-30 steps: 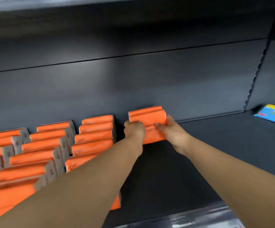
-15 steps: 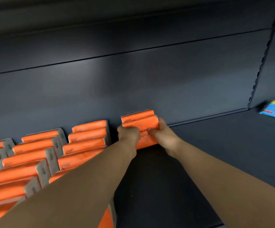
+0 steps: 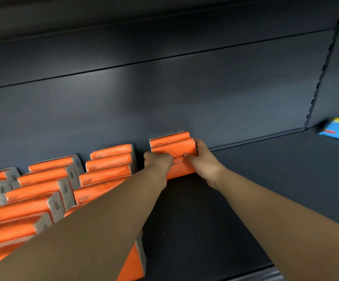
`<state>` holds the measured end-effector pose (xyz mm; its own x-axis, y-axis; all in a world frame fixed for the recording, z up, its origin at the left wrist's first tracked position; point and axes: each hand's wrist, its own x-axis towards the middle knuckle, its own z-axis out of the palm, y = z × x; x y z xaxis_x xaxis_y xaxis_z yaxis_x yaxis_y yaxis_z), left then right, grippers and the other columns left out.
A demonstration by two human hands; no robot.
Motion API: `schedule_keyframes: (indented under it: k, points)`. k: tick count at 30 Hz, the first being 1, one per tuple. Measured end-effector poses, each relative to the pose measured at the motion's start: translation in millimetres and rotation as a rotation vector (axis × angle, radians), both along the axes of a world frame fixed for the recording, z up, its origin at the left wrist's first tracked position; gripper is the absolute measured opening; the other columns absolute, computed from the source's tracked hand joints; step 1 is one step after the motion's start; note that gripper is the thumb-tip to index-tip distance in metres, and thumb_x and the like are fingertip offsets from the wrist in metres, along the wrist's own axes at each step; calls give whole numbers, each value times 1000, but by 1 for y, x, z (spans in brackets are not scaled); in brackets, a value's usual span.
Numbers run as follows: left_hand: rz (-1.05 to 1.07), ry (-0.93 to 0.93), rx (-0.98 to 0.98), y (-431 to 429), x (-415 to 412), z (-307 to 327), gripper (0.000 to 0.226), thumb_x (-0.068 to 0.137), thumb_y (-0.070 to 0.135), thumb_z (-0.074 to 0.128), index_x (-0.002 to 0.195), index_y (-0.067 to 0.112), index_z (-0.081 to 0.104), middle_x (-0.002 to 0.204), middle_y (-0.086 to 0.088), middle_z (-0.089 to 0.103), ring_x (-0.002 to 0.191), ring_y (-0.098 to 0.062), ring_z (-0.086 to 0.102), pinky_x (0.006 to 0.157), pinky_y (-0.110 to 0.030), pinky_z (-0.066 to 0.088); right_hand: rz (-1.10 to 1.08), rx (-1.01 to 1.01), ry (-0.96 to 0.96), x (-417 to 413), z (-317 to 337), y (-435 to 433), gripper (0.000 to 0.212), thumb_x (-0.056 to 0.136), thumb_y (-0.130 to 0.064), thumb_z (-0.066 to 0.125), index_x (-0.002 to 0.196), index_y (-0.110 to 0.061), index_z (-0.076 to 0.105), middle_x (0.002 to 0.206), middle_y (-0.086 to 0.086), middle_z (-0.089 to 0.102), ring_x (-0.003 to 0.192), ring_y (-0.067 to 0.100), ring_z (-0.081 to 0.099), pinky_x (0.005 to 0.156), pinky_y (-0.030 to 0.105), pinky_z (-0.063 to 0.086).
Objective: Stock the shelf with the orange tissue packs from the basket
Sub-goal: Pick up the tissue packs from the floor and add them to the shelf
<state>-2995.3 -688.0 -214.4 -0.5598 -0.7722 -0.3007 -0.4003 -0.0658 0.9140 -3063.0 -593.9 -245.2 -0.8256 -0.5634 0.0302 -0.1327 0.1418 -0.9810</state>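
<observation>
Orange and upright, the tissue pack [image 3: 173, 148] stands where it did half a second ago, deep on the shelf [image 3: 266, 179], and I see no change in the grip. It sits between the hands: my left hand [image 3: 158, 161] curls round its left end, my right hand [image 3: 203, 161] round its right. A second pack [image 3: 169, 138] touches it behind, against the back panel [image 3: 164, 98]. Stocked rows [image 3: 107, 171] lie left of the left hand.

We stretch both bare arms forward, side by side. Our left hand [image 3: 158, 161] curls its fingers over the left end of the orange tissue pack [image 3: 173, 146]. Our right hand [image 3: 204, 160] grips that pack's right end, thumb on its face.
</observation>
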Motion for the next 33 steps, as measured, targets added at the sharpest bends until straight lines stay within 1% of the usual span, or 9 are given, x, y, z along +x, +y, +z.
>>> schedule_keyframes:
  k: [2,4,7,9,11,13,19,28,33]
  points:
    - [19,23,2,2,0,2,53,83,8,60,134,8,42,113,-7,52,100,-25,48,83,-37,39,0,8,15,2,3,0,58,94,-14,52,146,-26,29,141,5,43,126,21,46,107,39,39]
    - [51,51,3,3,0,4,55,81,12,63,132,9,43,122,-11,54,107,-30,52,86,-39,43,-8,28,33,6,9,3,61,96,-16,52,149,-26,23,147,4,36,131,21,42,110,37,35]
    - [76,41,-67,4,3,10,60,80,15,65,134,9,39,133,-11,48,114,-31,51,89,-36,43,-31,86,107,13,17,11,65,98,-19,50,152,-21,15,153,3,22,139,21,31,112,35,31]
    - [59,-29,-227,8,6,15,69,81,17,66,140,10,31,143,-9,37,125,-29,43,96,-31,38,-39,135,174,16,21,17,65,98,-20,50,152,-19,14,155,4,18,141,22,28,114,34,29]
    - [0,-123,-423,13,12,20,81,81,20,67,147,12,21,152,-8,25,139,-25,28,112,-33,27,-38,193,257,20,25,21,64,98,-20,51,151,-17,16,154,6,18,141,23,28,113,29,24]
    - [-81,-220,-562,20,19,23,86,83,26,66,151,14,14,156,-6,16,146,-23,14,117,-36,15,-35,263,361,25,27,25,62,98,-22,50,151,-17,19,154,7,20,141,24,27,115,30,21]
    - [-297,-310,-868,41,42,29,74,96,37,46,153,17,3,161,-5,-2,148,-23,-9,120,-40,-2,-48,579,612,46,36,44,57,101,-38,31,152,-27,7,162,1,0,149,19,-7,120,42,-2]
    - [-434,-444,-1137,72,81,28,69,98,49,29,153,17,3,161,-6,-4,148,-26,-12,119,-44,-6,-142,768,716,81,39,92,65,99,-49,25,153,-26,-4,162,-1,-8,148,17,-13,120,45,-3]
    - [-492,-376,-1270,100,106,22,69,98,50,27,153,17,4,162,-5,-3,148,-26,-11,119,-44,-8,-172,831,718,108,37,126,66,99,-51,22,153,-26,-5,161,-1,-11,147,17,-16,120,46,-5]
